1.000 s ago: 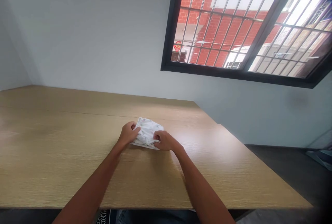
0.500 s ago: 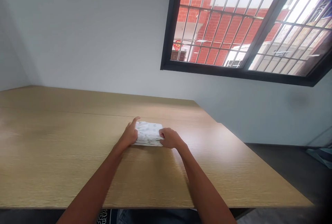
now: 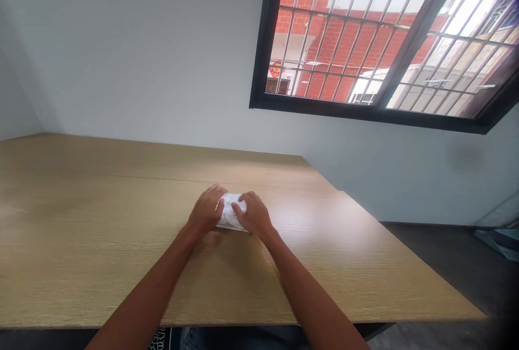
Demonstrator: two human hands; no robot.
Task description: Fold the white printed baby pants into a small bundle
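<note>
A small folded white cloth (image 3: 232, 213) with a faint print lies on the wooden table in front of me; both of its ends are covered by my hands. My left hand (image 3: 206, 210) rests over the left end, fingers stretched toward the far edge and thumb along the near side. Over the right end lies my right hand (image 3: 255, 215), its fingers reaching forward and its thumb pointing inward across the cloth. Both hands look open and pressed on the cloth. What the fingertips do underneath is partly hidden.
The wooden table (image 3: 101, 258) spreads wide to the left and ends in a slanting edge on the right. A grey wall (image 3: 141, 58) stands behind it, with a barred window (image 3: 365, 31) at upper right. Dark floor (image 3: 430, 247) shows beyond the right edge.
My right hand has let go of the right edge and opened, moving inward onto the cloth. My left hand has flattened over the left end. Less of the cloth shows between them.
</note>
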